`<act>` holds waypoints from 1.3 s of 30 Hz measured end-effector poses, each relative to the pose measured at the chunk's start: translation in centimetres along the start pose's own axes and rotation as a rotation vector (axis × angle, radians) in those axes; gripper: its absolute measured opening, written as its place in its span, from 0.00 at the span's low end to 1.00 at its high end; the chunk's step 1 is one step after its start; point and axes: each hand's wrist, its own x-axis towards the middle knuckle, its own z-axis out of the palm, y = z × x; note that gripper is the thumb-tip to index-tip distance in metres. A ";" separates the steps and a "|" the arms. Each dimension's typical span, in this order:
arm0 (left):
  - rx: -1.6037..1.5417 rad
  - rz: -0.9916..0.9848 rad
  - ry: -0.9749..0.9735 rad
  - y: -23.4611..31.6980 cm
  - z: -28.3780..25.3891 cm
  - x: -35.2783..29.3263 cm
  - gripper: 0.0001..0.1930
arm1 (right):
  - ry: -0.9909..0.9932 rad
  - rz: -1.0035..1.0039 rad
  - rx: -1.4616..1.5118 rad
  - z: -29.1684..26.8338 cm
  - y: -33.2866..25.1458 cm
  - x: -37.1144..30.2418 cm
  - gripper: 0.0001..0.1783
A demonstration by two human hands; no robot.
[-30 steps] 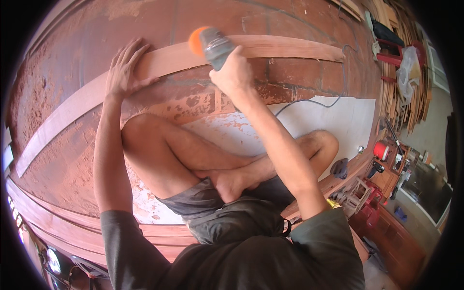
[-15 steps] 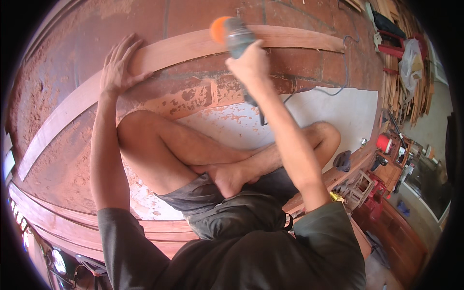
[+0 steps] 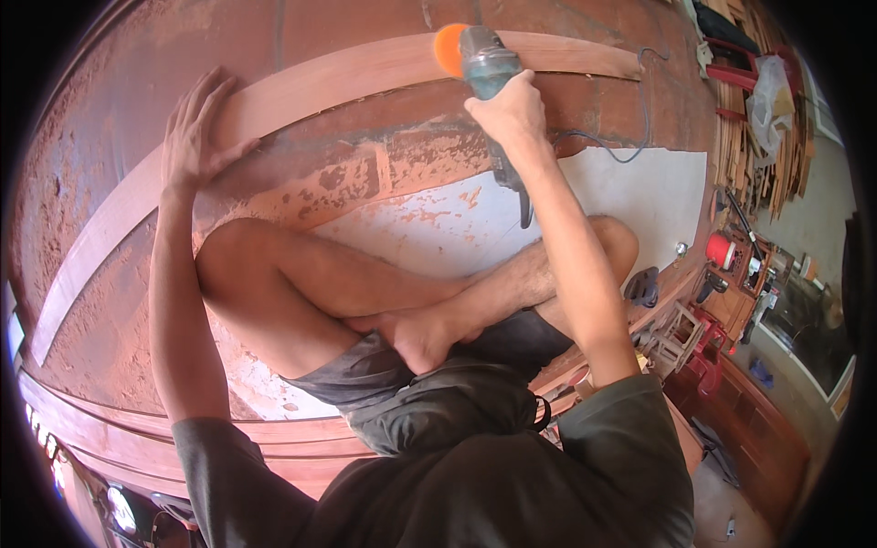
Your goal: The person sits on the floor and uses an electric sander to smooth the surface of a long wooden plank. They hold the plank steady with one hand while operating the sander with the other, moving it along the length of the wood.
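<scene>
A long, flat wooden board (image 3: 329, 84) lies across the dusty surface in front of my crossed legs; its bend is at least partly from the lens. My right hand (image 3: 512, 108) is wrapped round the body of a grey-green angle grinder (image 3: 491, 68). The grinder's orange disc (image 3: 449, 51) is at the board's face, right of its middle; whether it touches, I cannot tell. My left hand (image 3: 194, 137) lies flat on the board further left, fingers spread and thumb out to the side.
A dark cord (image 3: 647, 114) loops on the right past the board's end. Under my legs is a white sheet (image 3: 411, 233) spotted with reddish dust. More planks (image 3: 110, 425) lie behind me at left. Stacked wood strips (image 3: 731, 164) and a red container (image 3: 720, 250) are at right.
The grinder in my right hand has moved to the right along the board. My left hand appears further left in the picture, still flat on the board; the whole view has shifted slightly.
</scene>
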 end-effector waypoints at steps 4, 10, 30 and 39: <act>-0.016 -0.008 -0.022 -0.4 0.2 0.3 0.49 | -0.065 -0.083 0.122 2.1 -4.4 -3.9 0.42; 0.010 -0.035 -0.053 -0.2 0.0 -0.4 0.50 | -0.096 -0.225 0.021 3.3 -3.6 -4.6 0.39; 0.000 -0.057 -0.060 -0.5 -0.1 -0.7 0.49 | 0.010 0.070 0.072 -0.4 4.4 -0.2 0.43; -0.001 -0.024 -0.035 -0.4 0.2 0.0 0.49 | 0.036 0.185 0.026 -1.1 4.3 2.9 0.50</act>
